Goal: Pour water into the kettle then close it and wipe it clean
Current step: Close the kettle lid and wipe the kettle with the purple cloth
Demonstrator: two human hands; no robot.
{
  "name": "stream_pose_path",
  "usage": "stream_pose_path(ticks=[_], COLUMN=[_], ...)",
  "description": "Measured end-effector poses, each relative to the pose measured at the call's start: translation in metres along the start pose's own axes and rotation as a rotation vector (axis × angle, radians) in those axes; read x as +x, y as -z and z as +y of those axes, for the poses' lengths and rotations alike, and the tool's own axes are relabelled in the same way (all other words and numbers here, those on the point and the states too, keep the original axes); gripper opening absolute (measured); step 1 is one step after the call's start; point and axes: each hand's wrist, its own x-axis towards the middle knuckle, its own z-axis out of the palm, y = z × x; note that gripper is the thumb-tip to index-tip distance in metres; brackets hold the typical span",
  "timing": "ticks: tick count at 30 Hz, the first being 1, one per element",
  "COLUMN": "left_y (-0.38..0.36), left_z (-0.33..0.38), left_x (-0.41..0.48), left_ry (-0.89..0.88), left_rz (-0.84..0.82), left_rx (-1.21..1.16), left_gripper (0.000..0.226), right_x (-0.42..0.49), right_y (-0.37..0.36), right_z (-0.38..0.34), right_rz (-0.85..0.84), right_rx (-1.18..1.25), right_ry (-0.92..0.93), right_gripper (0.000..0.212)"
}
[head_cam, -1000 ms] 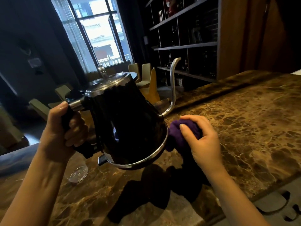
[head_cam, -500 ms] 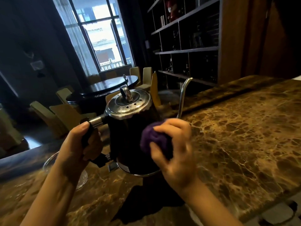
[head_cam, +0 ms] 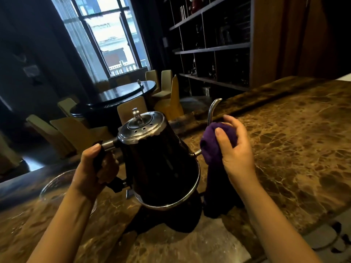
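A black gooseneck kettle (head_cam: 159, 164) with a silver lid (head_cam: 141, 127) closed on top is held tilted above the brown marble counter (head_cam: 284, 149). My left hand (head_cam: 93, 169) grips its black handle at the left. My right hand (head_cam: 235, 149) holds a bunched purple cloth (head_cam: 211, 147) wrapped around the lower part of the thin silver spout (head_cam: 212, 109), right of the kettle body. The cloth's tail hangs down to the counter.
A clear glass vessel (head_cam: 55, 186) stands on the counter behind my left wrist. Beyond the counter's far edge are a dark round table (head_cam: 123, 93) with pale chairs, a window and dark shelves (head_cam: 212, 48). A white patterned surface (head_cam: 326, 240) lies at bottom right.
The kettle came down from a raised, tipped pose to a more upright one. My right hand moved the cloth from the kettle's base, across its front, to the spout.
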Motion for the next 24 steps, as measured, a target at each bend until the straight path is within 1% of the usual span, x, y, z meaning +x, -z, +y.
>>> stream_pose_path(ticks=[2,5,8,11,16,21,24], left_y=[0.002,0.010,0.015,0.016,0.024,0.030,0.037], left_z=[-0.009,-0.020,-0.032,-0.045,-0.059,-0.062,-0.057], left_x=[0.002,0.003,0.002,0.000,-0.005,0.003,0.014], left_ry=[0.017,0.055,0.112,0.157,0.156,0.117,0.124], left_rz=[0.004,-0.002,-0.007,0.028,0.055,0.031,0.067], left_rx=[-0.005,0.006,0.011,0.019,0.034,0.130,0.207], left_gripper=[0.048,0.047,0.048,0.051,0.055,0.059,0.054], right_x=[0.009,0.013,0.014,0.014,0.002,-0.009,-0.026], right_y=[-0.002,0.000,0.004,0.007,0.010,0.011,0.009], right_z=[0.003,0.012,0.024,0.036,0.053,0.049,0.043], right_rz=[-0.087,-0.163,-0.195,-0.204,-0.226,-0.204,-0.200], right_rx=[-0.001,-0.019,0.008,0.017,0.010,0.043,0.038], right_ry=[-0.083,-0.131,-0.201,-0.267,-0.287,-0.283,-0.265], right_gripper=[0.026,0.012,0.010,0.010,0.010,0.013,0.016])
